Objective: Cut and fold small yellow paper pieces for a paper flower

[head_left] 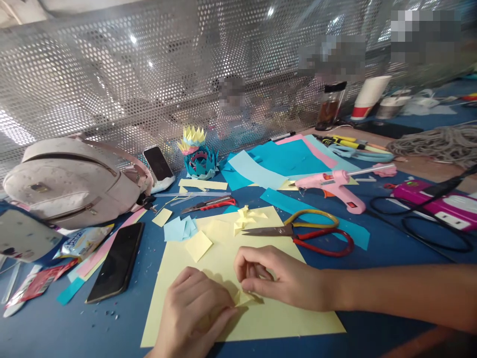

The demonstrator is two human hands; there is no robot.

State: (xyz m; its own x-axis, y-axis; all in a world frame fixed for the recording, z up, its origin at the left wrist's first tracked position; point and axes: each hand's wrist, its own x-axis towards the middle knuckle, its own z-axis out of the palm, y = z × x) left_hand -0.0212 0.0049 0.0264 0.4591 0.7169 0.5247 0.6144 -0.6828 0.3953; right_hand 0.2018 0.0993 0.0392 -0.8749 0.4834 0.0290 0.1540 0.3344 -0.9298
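Observation:
Low over a large pale yellow sheet, my left hand pinches a small folded yellow paper piece between thumb and fingers. Curled from the other side, my right hand has its thumb and fingertips closed at the upper edge of the same piece. Part of the fold is hidden by my fingers. Beyond my hands lie pointed folded yellow pieces, a loose yellow square and several light blue squares. Scissors with yellow and red handles rest across the sheet's upper right.
A pink glue gun and magenta power strip with a looped cable are at right. Farther back are a folded paper ornament and blue paper. A red cutter, black phone and backpack stand left.

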